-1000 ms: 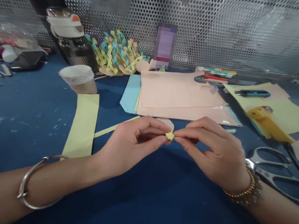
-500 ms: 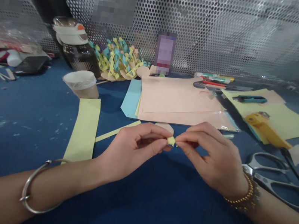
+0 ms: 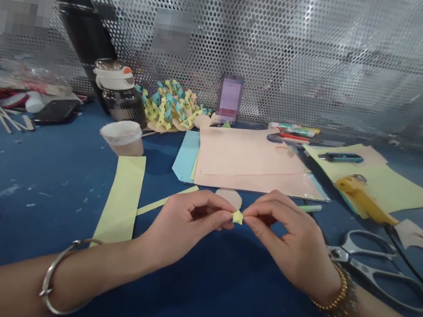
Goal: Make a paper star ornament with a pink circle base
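Observation:
A small yellow paper star point(image 3: 238, 217) sits pinched between both hands above the blue table point(image 3: 221, 299). My left hand point(image 3: 189, 219) grips its left side with thumb and fingers closed. From the other side, my right hand point(image 3: 284, 231) pinches the star's right edge with its fingertips. Just behind the star lies a pale round paper disc point(image 3: 229, 198), partly covered by the hands. A narrow yellow paper strip point(image 3: 167, 201) runs out from behind my left hand, and a wide yellow paper piece point(image 3: 123, 193) lies to the left of it.
Pink sheets point(image 3: 252, 154) lie beyond the hands. Scissors point(image 3: 368, 258) and a yellow glue gun point(image 3: 366, 198) are at right, its cord trailing. A paper cup point(image 3: 124, 136), a dark bottle point(image 3: 121, 93) and a cluster of coloured paper pieces point(image 3: 174, 104) stand back left.
The camera view has tilted up, so everything sits lower in the picture. Both hands still hold the star, which now shows more fully between the fingertips.

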Available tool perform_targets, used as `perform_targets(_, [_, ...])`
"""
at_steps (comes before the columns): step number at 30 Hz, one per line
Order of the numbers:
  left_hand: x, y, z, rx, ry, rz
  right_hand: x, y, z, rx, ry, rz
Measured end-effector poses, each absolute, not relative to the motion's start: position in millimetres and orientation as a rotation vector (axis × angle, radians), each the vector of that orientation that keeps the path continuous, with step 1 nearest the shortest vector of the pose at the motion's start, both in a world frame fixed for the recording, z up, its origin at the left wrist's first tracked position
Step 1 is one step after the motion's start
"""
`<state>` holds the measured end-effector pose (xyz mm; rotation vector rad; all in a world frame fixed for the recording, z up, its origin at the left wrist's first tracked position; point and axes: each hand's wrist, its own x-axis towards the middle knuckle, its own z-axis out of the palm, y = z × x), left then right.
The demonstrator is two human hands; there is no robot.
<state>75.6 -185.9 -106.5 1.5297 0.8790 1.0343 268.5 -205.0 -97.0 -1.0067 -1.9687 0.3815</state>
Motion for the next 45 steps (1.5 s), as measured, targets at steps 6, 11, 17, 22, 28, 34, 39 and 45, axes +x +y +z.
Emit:
perform_targets(6, [74.4,-186.2,-104.4,1.553,0.933,1.018,269.1,-204.0,-101.5,-1.02,-1.939,0.476])
perform_targets(11, [76.1,-186.2,-102.0,1.546,0.97,0.997,268.7,-204.3,-101.0,-1.032,-1.935,0.477])
perform_targets(17, [75.3,-186.5,-100.3,1.597,1.017,0.944,267.8,-204.9,-99.4,-1.046,-1.927,0.475])
perform_targets(22, [74.1,-186.2,-100.7,1.654,1.036,0.958,268.0,-204.6,-100.7,-1.045,-1.929,0.457])
perform_targets(28, [72.9,-186.6,-102.7,1.732,1.03,0.948,268.0,-204.1,-100.7,-1.053,-1.924,0.451])
perform_targets(34, [72.8,-187.4,-100.8,1.807,1.045,0.952,268.2,-204.5,-100.3,-1.063,-1.925,0.475])
perform_targets(39, [72.1,-187.7,-99.0,1.885,1.068,0.953,268.2,-204.0,-100.9,-1.061,-1.93,0.485])
perform_targets(45, [71.0,-186.0,-101.2,1.953,1.071,0.959,267.9,-204.4,-100.8,-1.06,-1.927,0.481])
